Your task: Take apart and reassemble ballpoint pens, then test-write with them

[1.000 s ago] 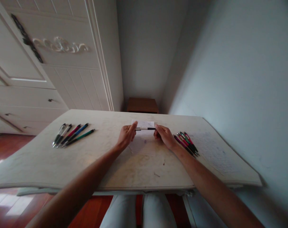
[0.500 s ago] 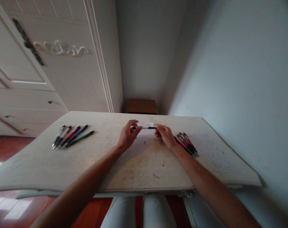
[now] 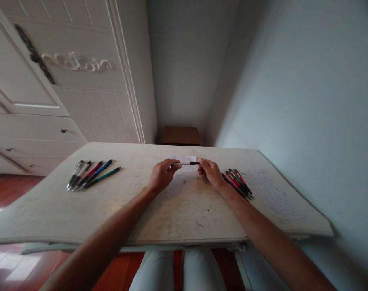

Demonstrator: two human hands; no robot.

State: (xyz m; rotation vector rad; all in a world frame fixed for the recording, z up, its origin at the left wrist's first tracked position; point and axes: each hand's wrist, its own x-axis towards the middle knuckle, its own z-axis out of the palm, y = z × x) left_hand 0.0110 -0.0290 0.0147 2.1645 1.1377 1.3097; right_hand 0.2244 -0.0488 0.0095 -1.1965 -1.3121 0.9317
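Note:
Between my two hands a white pen (image 3: 185, 163) with a black grip lies level, just above the table. My left hand (image 3: 163, 174) pinches its left end between thumb and fingers. The black end on the right is held by my right hand (image 3: 210, 171), fingers curled. Beneath the pen is a sheet of paper (image 3: 181, 186) with faint writing along its far edge. To the left, several pens (image 3: 91, 174) in white, red, blue and green lie fanned out. Another group of pens (image 3: 237, 184), pink, green and purple with black grips, lies right beside my right forearm.
The worn white table (image 3: 135, 161) has scribbled ink marks on its right side. Small scraps (image 3: 199, 224) lie near its front edge. A white cabinet (image 3: 111, 113) stands at the left, a pale wall (image 3: 308, 101) at the right, and a brown wooden box (image 3: 182, 135) behind.
My left hand's fingers, raised and spread over the pen's left end before, have lowered and closed around it. My right hand and both pen groups stay in place.

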